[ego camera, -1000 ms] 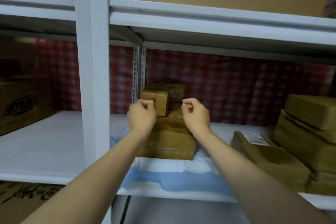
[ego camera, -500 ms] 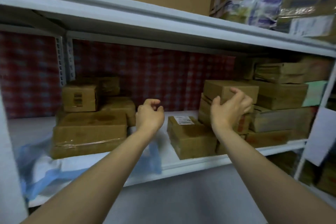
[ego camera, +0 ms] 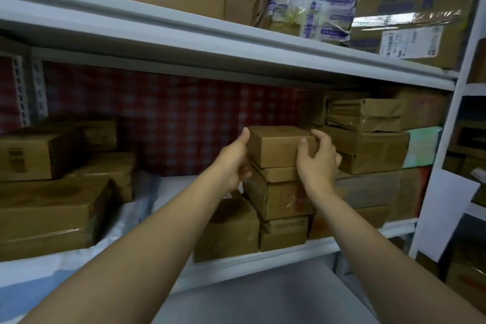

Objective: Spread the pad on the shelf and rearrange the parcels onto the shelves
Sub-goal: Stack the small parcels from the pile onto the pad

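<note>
Both hands grasp a small brown cardboard parcel (ego camera: 280, 145) at the top of a stack of brown parcels (ego camera: 278, 198) on the white metal shelf (ego camera: 265, 260). The left hand (ego camera: 234, 162) holds its left end, thumb up along the top edge and fingers curled beneath. The right hand (ego camera: 318, 163) clasps the right end, with the thumb on the front face and the fingers wrapped round the far side. The parcel sits level, right on top of the box below it (whether it rests there or is just clear of it cannot be told).

A flat brown parcel (ego camera: 228, 230) lies just to the left of the stack's foot, touching it. More brown parcels (ego camera: 368, 151) are piled on the right, hard against the stack.

The thin white-and-blue pad (ego camera: 139, 205) covers the left part of the same shelf, rumpled at its right edge and hanging over the front. On it stands a large tape-wrapped brown parcel (ego camera: 50, 214), with smaller boxes (ego camera: 29, 155) on and behind it.

A red checked cloth (ego camera: 184, 118) hangs behind the shelf. On the upper shelf (ego camera: 184, 43) stand taped cartons (ego camera: 313, 5) with printed labels.
</note>
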A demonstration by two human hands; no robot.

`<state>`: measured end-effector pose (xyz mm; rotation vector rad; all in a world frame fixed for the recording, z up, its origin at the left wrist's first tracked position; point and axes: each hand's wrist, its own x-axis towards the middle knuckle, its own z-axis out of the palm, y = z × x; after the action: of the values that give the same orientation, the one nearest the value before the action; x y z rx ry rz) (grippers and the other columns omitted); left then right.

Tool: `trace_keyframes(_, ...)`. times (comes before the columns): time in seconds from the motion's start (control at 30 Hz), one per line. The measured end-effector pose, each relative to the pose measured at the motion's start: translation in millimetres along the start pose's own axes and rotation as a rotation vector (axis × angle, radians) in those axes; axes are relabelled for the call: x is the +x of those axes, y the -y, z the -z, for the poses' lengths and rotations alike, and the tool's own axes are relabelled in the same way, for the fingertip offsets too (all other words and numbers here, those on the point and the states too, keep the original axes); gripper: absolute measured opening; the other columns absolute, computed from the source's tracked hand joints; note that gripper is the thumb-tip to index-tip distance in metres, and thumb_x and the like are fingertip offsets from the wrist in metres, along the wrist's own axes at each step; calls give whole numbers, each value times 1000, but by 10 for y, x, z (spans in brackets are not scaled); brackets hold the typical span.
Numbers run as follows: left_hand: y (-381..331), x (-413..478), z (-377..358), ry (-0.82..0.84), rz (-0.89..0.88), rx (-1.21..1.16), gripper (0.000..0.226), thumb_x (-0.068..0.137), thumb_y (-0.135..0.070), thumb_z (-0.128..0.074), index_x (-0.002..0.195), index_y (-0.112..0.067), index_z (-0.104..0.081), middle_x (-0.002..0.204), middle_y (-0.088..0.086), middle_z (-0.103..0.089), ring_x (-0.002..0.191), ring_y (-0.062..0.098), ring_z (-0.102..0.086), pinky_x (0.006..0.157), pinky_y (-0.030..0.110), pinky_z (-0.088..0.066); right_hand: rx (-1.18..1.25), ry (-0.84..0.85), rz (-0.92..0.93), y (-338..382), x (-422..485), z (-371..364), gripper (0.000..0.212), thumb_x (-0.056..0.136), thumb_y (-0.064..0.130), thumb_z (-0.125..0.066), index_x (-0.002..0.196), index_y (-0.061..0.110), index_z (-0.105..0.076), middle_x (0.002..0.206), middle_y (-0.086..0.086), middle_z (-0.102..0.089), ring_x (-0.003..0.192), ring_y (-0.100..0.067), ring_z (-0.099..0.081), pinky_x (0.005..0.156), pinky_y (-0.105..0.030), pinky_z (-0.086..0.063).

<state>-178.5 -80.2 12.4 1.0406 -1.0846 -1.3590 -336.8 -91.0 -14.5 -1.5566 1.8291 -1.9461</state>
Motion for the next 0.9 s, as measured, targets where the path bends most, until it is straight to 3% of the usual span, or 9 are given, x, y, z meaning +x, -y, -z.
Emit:
trace_keyframes(0.07,-89,76,-61,-2,37,-32,36,92,-59,-52,83,-25,-55,88,7,-62,104,25,-63,100,40,-51,89,29,58,-21,53,24,25,98,38,-49,120,27,-52,130,0,-55,130,-22,-39,106,-42,-38)
trace_keyframes(0.13,-126,162,-116,-3,67,0,34,91,-54,-58,95,-20,-60,90,6,-60,98,24,-63,89,38,-56,161,73,111,-64,118,63,11,99,34,-50,107,30,-54,121,8,-57,124,-17,-47,100,-35,-41)
trace_keyframes(0.2,-124,207,-150,3,85,12,35,91,-45,-61,110,-16,-61,96,7,-62,91,22,-62,72,34,-57,210,117,129,-101,159,117,12,100,34,-49,106,28,-57,120,14,-58,119,-9,-50,95,-26,-41)
trace_keyframes(0.3,-96,252,-158,-1,91,-27,23,90,-39,-62,100,-18,-59,97,6,-61,91,20,-61,71,34,-55,299,109,126,-110,173,175,21,102,34,-46,113,22,-59,116,18,-61,106,1,-56,80,-12,-41)
trace_keyframes(0.43,-61,209,-144,-24,65,-159,15,90,-30,-62,98,-17,-59,94,7,-62,89,21,-62,79,38,-57,365,-74,-132,-193,234,68,29,105,30,-35,121,20,-56,121,5,-61,106,-13,-60,87,-28,-48)
trace_keyframes(0.53,-35,134,-57,-58,69,-288,11,89,-27,-62,91,-16,-59,84,7,-62,84,22,-63,89,40,-56,124,-95,-372,-304,263,-28,39,103,38,-32,127,17,-54,133,-11,-50,117,-32,-53,100,-49,-44)
trace_keyframes(0.7,-15,97,141,-45,78,-422,24,87,-27,-63,106,-14,-57,74,6,-56,72,19,-59,76,36,-55,-61,87,-529,-254,146,-128,72,87,65,-45,136,12,-43,138,-18,-38,114,-37,-52,84,-46,-53)
trace_keyframes(0.8,-7,20,236,-16,70,-440,41,85,-19,-65,123,-13,-52,99,13,-60,92,27,-62,74,41,-57,-23,91,-638,-109,87,-149,73,85,51,-63,140,13,-33,143,-18,-28,114,-38,-51,70,-43,-61)
trace_keyframes(0.9,8,-37,373,-21,57,-398,51,81,-7,-66,129,-13,-49,111,16,-60,99,31,-62,71,42,-58,171,41,-747,-16,59,-169,65,83,37,-72,133,15,-37,135,-16,-41,101,-33,-60,47,-32,-57)
